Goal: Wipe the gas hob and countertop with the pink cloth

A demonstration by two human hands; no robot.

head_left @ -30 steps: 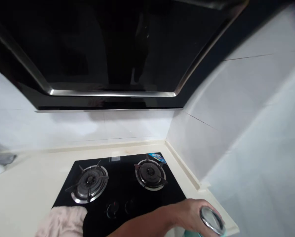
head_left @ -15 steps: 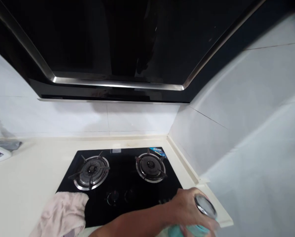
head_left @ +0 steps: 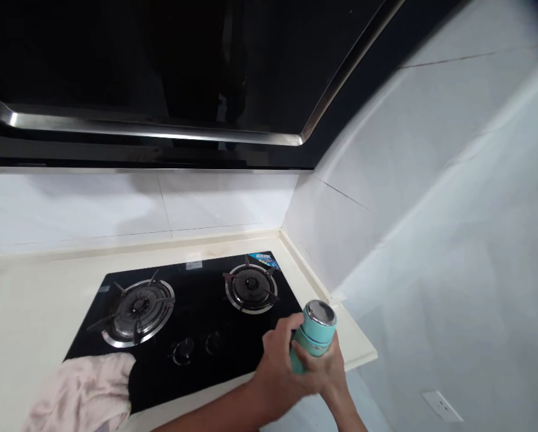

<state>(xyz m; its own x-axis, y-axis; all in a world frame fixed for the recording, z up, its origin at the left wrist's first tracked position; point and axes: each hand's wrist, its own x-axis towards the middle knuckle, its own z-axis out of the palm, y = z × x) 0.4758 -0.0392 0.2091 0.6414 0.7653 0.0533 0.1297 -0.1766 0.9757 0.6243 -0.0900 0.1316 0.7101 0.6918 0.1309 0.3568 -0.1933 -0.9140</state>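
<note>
Left hand (head_left: 277, 363) is wrapped round the left side of a turquoise bottle (head_left: 318, 332), finger ends close to its silver-topped lid (head_left: 321, 312); the right hand (head_left: 334, 367) clasps it lower down from the right, its fingers partly hidden.

At the left, the pale table (head_left: 30, 315) carries a pink cloth (head_left: 86, 384), which covers the near left corner of a black hob (head_left: 161, 378). Next come the left burner (head_left: 138, 306), two knobs (head_left: 184, 348) towards the near edge, and the right burner (head_left: 251, 283), with a blue sticker (head_left: 265, 259) at the hob's far right corner. The bottle is held up by the near right corner, lid end uppermost. Farther right, a socket (head_left: 442, 406) sits low on the wall (head_left: 453, 270).

The step in hand looks like a two-handed hold on the closed bottle; any move from here would call for a firm clasp and room beside the hob.
</note>
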